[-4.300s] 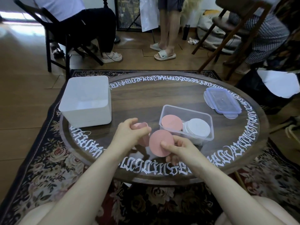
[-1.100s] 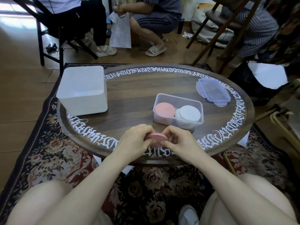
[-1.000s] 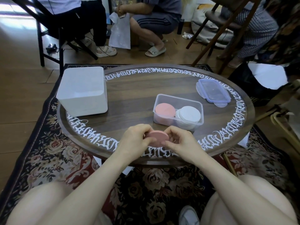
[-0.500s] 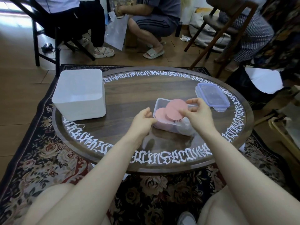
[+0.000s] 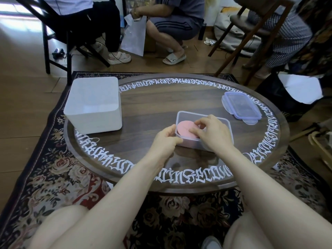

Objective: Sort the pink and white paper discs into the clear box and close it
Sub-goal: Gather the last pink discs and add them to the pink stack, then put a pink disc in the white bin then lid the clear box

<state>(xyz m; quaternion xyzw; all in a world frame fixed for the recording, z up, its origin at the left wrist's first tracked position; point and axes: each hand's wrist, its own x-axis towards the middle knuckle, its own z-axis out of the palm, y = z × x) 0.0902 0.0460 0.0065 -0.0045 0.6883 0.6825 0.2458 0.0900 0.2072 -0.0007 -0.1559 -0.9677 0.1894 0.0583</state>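
The right hand (image 5: 214,133) presses pink discs (image 5: 185,129) flat inside the clear box (image 5: 186,116) mid-tabletop; the left hand (image 5: 166,139) grips the box's near-left corner. Next, probably fetch the lid (image 5: 240,105) near the tabletop's far-right edge.

— What are the hands doing at the middle of the frame?

— The right hand (image 5: 214,133) reaches into the clear box (image 5: 186,115), fingertips on the pink discs (image 5: 184,129) stacked in its left half. The left hand (image 5: 166,140) grips the box's near left corner.

— And the lid?

— The lid (image 5: 240,105) lies flat on the round table (image 5: 161,97), right of centre, apart from the box. A white bin (image 5: 93,105) sits at the table's left edge.
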